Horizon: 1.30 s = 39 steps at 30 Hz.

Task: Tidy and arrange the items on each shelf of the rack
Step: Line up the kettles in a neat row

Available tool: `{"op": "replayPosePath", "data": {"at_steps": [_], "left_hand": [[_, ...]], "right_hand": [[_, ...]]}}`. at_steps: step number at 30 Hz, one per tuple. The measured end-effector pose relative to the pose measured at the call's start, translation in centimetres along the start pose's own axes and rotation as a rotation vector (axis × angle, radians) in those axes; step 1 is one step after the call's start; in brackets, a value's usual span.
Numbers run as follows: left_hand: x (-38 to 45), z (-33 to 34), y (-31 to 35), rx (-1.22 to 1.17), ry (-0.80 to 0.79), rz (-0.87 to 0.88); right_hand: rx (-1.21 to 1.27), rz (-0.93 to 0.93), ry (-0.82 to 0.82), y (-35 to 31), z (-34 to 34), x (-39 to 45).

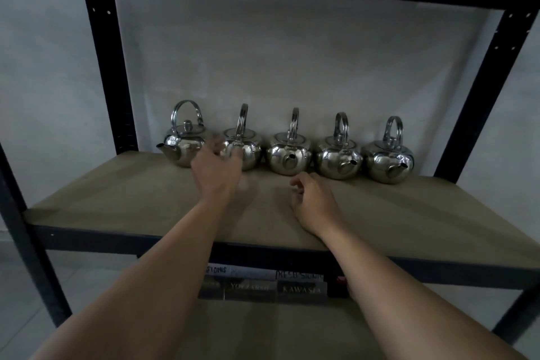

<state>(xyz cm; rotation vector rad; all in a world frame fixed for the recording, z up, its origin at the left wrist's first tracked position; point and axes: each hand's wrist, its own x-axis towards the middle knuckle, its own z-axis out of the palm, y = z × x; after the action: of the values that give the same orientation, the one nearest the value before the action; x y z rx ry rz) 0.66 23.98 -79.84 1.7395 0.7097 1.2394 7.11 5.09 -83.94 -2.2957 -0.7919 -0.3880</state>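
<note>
Kettles stand in a row of five along the back edge of the shelf, handles upright. The leftmost kettle points its spout toward the left edge; the other four face the front edge.

We judge the step in hand to be squaring up the second kettle. Turn it by the body, keep the base flat on the board, and match its spacing to the neighbours.

Our left hand reaches over the shelf to that kettle; motion blur prevents us from telling whether the fingers grip it. Our right hand hovers before the middle kettle, loosely curled, holding nothing.
</note>
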Motion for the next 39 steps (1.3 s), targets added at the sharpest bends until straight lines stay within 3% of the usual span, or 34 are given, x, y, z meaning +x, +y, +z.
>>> {"op": "replayPosePath", "data": {"at_steps": [2,5,11,19,31,37,39], "left_hand": [[2.2,0.0,1.6,-0.040,0.020,-0.014],[6.0,0.8,2.8,0.106,-0.123,0.008],[8.9,2.5,1.9,0.288,-0.333,0.181],[8.7,3.0,0.6,0.309,-0.243,0.310],[7.6,0.5,-0.2,0.145,-0.260,0.205],[2.4,-4.3,-1.1,0.147,-0.150,0.285],[-0.6,-5.5,-0.6,0.076,-0.202,0.255]], "right_hand": [[0.002,-0.015,0.029,-0.9,0.0,-0.2],[0.061,-0.063,0.058,-3.4,1.7,-0.1],[0.119,0.055,-0.108,-7.3,5.6,2.9],[0.000,-0.015,-0.196,-7.4,7.5,4.5],[0.028,-0.020,-0.162,-7.0,7.6,4.5],[0.066,0.043,-0.162,-7.5,5.4,3.0],[0.071,0.069,-0.088,-7.1,3.6,1.3]]}}
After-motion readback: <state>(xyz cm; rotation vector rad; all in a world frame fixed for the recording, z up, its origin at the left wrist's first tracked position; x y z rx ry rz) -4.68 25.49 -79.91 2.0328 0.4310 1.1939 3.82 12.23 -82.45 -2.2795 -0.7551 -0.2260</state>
